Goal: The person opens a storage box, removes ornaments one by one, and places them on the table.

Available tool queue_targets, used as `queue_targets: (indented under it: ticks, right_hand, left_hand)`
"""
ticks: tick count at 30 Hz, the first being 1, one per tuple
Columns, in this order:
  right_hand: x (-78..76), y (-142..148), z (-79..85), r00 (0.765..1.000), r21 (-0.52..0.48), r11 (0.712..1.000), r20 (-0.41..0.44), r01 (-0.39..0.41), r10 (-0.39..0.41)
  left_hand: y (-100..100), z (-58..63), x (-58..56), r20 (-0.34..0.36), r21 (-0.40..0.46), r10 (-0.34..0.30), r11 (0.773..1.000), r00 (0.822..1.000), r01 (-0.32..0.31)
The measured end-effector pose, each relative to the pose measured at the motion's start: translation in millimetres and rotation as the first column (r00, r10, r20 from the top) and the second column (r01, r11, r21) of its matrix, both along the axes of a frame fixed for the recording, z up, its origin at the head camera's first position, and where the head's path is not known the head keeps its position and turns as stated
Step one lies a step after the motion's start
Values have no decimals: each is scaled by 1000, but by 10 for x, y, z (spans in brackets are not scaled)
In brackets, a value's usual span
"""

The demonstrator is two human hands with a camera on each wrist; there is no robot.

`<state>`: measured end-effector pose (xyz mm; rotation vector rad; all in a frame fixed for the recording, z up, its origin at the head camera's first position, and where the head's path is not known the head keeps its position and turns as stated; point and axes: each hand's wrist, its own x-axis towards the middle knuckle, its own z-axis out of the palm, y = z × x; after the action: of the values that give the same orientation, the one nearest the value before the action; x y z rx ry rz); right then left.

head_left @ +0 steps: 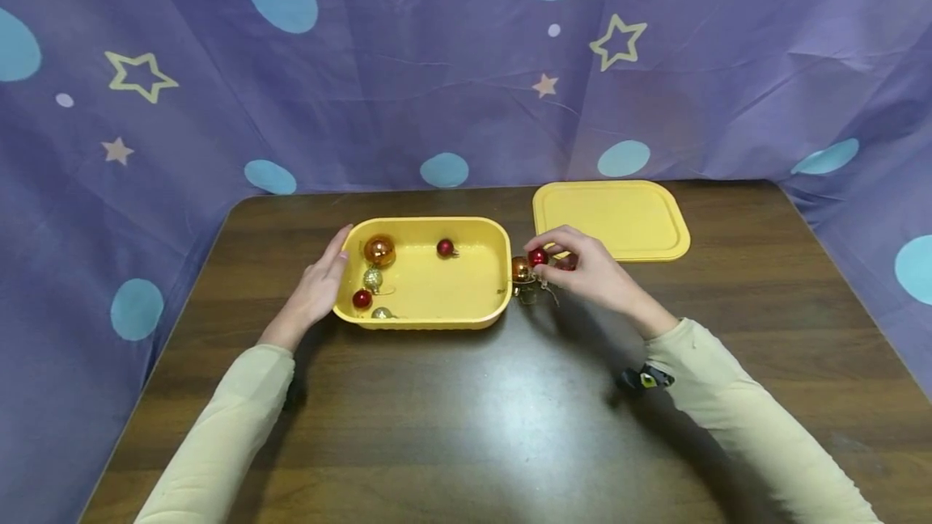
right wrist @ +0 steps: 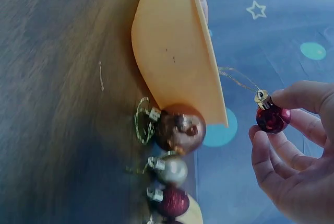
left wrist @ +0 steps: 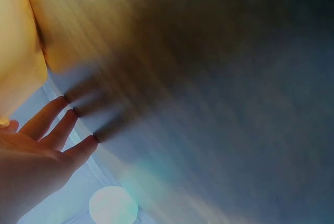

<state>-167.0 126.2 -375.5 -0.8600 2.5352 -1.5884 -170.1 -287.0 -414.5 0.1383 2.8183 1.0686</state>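
My right hand [head_left: 593, 272] pinches a small shiny red Christmas bauble [right wrist: 273, 118] by thumb and fingertips, with its gold cap and thread loop showing. It is raised beside the right wall of a yellow plastic container [head_left: 429, 322]. Below it on the table are an orange bauble [right wrist: 180, 129], a silver bauble [right wrist: 172, 169] and a dark red bauble [right wrist: 174, 202]. My left hand [head_left: 317, 288] lies against the container's left side, its fingers extended in the left wrist view. Inside the container are an orange bauble [head_left: 379, 250], red baubles [head_left: 446, 247] and gold-silver glitter baubles [head_left: 373, 278].
A flat yellow lid [head_left: 612, 221] lies at the back right of the brown wooden table [head_left: 437, 427]. Behind the table hangs a purple curtain [head_left: 466, 63] with stars and blue spots. A small black object [head_left: 648, 379] is at the right sleeve's cuff.
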Motion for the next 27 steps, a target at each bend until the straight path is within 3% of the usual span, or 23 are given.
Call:
queue_targets:
  ticks: [6, 20, 27]
  right_hand:
    - [19, 180, -73, 997, -33, 999, 72, 41, -38]
    - [-21, 512, -312, 968, 19, 989, 201, 149, -149]
    - [-39, 596, -364, 976, 66, 983, 126, 172, -179]
  left_hand:
    - [-2, 6, -2, -6, -5, 8, 1000, 1000, -8]
    - [-6, -8, -4, -10, -6, 1, 1000, 1000, -1]
    - [-1, -24, -2, -34, 11, -4, 1000, 999, 5]
